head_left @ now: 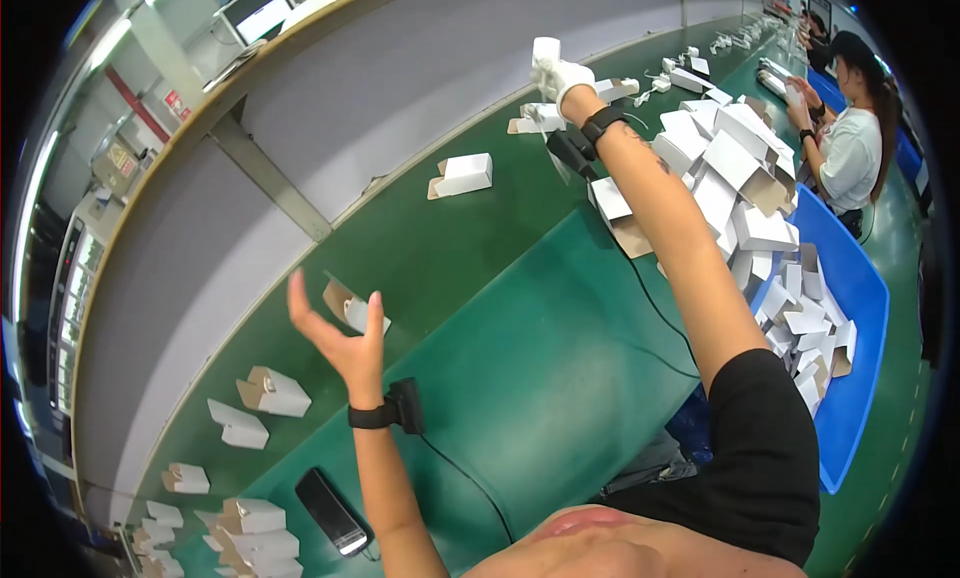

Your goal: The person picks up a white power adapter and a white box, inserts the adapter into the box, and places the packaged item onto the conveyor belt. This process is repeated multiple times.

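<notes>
White block clasped, the right hand reaches far forward; the left hand (fingers splayed) hovers.

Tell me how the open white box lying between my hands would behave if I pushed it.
The white box looks like thin folded card, so it is probably light and could dent if squeezed. Its brown flap sticks out at one end, so that may bend first. Flat sides suggest sliding on the green surface, not rolling.

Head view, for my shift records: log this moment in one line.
right hand: holds small white item | left hand: open, near white carton | blue bin: white cartons inside
</notes>
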### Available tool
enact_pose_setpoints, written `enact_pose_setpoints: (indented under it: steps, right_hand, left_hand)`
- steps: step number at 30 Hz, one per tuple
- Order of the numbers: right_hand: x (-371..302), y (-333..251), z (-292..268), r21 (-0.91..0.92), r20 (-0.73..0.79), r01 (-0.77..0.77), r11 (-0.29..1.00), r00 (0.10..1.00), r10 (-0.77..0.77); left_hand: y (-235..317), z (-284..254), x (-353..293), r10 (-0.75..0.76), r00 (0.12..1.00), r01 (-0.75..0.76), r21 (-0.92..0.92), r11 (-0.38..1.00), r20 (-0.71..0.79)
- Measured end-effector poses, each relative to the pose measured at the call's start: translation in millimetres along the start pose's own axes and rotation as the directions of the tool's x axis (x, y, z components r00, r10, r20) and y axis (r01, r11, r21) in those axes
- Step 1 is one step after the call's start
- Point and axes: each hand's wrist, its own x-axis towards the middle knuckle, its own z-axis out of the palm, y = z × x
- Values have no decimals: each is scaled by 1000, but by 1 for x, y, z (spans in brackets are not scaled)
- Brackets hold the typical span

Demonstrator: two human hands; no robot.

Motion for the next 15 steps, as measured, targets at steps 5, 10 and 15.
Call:
enact_pose_setpoints:
  steps: [5, 10, 15]
  right_hand:
    - [-140, -50, 47, 608, 493, -384, 695, 869, 48]
    - [-282, -19, -5, 279, 621, -98, 955, 778, -102]
    - [-343, 7, -39, 86, 632, -119, 989, 774, 38]
  left_hand:
    - [44, 17, -34, -27, 391, 913, -392, -113, 920]
    - [80, 63, -41, -266, 337, 518, -414, -749, 903]
    - [20, 117, -88, 404, 796, 417, 76, -906, 451]
